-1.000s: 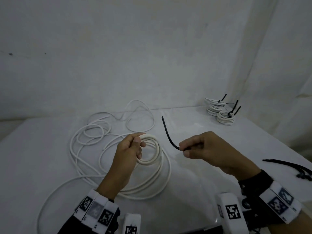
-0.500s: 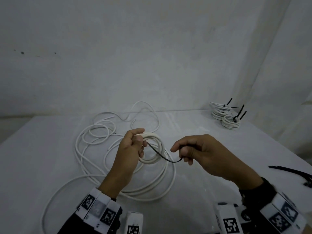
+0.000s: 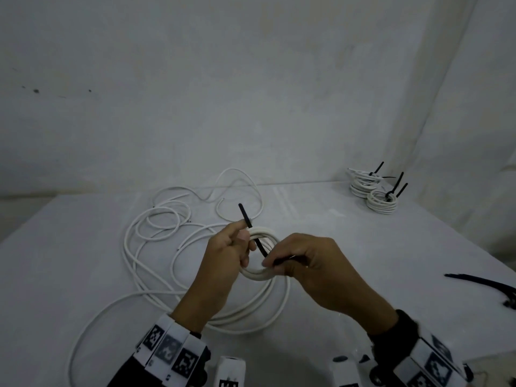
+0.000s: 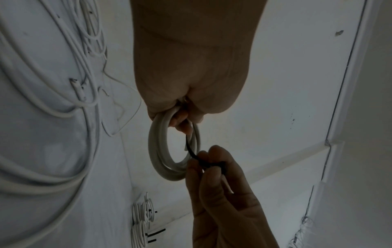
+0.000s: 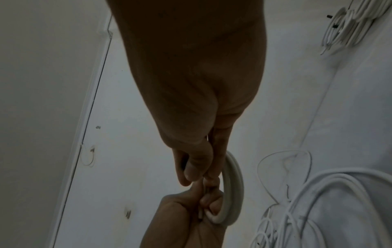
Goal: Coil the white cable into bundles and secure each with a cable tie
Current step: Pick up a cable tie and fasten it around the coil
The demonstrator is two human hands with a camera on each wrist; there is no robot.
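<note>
Left hand (image 3: 223, 258) grips small coil (image 3: 261, 275) of white cable (image 3: 156, 275), held above desk (image 3: 349, 247). Right hand (image 3: 315, 269), just right of coil, pinches black cable tie (image 3: 252, 233) at lower end. Tie passes through coil opening, crosses upper strands beside left fingers (image 4: 182, 122), free tip pointing up and away. Hands close together. Remaining cable lies in loose loops on desk below and left. Tied bundles (image 3: 374, 192) at far right corner; spare ties (image 3: 480, 283) at right edge.
</note>
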